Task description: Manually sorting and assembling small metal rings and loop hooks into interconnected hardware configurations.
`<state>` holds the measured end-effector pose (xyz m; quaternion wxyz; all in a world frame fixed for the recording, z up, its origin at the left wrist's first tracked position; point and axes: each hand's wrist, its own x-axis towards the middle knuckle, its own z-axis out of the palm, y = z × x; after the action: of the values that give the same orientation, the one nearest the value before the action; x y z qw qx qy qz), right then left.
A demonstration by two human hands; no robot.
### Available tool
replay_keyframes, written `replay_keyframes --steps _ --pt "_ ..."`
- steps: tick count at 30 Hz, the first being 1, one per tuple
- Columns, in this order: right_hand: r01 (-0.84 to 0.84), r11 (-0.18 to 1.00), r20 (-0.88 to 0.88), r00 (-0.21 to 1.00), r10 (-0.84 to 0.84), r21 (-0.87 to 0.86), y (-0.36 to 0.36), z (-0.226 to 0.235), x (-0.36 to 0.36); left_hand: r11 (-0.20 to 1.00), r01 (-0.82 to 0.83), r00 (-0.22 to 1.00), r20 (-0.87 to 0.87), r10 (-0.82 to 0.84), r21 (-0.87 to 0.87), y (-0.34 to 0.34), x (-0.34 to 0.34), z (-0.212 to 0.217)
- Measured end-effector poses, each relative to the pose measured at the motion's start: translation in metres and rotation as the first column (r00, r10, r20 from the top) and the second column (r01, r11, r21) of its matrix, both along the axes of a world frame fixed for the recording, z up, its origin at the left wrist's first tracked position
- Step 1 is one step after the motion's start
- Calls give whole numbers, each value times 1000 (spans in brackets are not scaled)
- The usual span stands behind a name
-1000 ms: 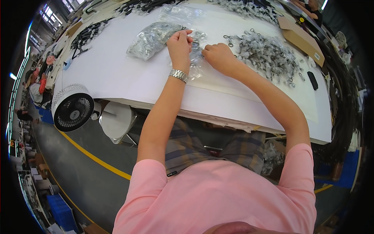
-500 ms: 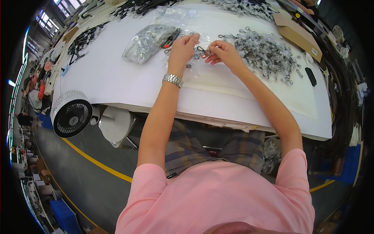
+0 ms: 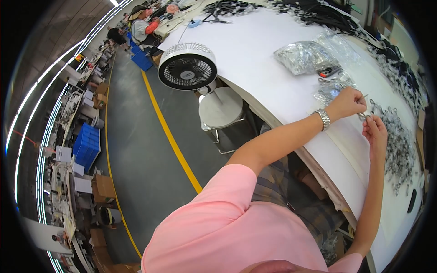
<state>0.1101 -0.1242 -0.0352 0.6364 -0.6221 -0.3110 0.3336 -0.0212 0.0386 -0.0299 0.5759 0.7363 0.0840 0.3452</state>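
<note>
Both my hands are close together above the white table (image 3: 291, 109). My right hand (image 3: 377, 132) pinches a small dark metal snap hook (image 3: 363, 116) at the fingertips. My left hand (image 3: 348, 103), a metal watch on its wrist, is closed just beside the hook. A thin piece pokes out past its fingers, too small to name. Behind the left hand lie a clear plastic bag of small parts (image 3: 302, 57), a red-and-black hand tool (image 3: 328, 72) and loose clear wrappers (image 3: 334, 86). A large pile of plastic-wrapped metal hooks (image 3: 396, 145) spreads to the right of my hands.
A round fan (image 3: 187, 70) and a metal stool (image 3: 221, 108) stand at the table's left edge. Black straps (image 3: 318, 16) lie along the far side. A black object (image 3: 412, 200) sits at the right. Blue crates (image 3: 86, 145) and another person (image 3: 144, 27) are farther off.
The view has swung to the left, so the table and my hands appear farther right. My hands have come closer together, with the snap hook still in my right fingers.
</note>
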Motion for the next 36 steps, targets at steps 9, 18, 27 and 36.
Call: replay_keyframes --steps 9,18,27,36 --pt "100 987 87 990 -111 125 -9 -8 21 899 191 979 8 -205 -393 -9 -9 6" --pt "167 982 121 977 -178 93 -19 -7 45 955 208 974 -43 -222 -214 -7 7 24" --pt "177 982 220 957 -187 64 -22 -1 42 893 320 939 -15 -342 -317 -14 10 11" --pt "233 968 414 875 -250 92 -27 1 45 724 475 863 105 -494 -501 -26 4 13"
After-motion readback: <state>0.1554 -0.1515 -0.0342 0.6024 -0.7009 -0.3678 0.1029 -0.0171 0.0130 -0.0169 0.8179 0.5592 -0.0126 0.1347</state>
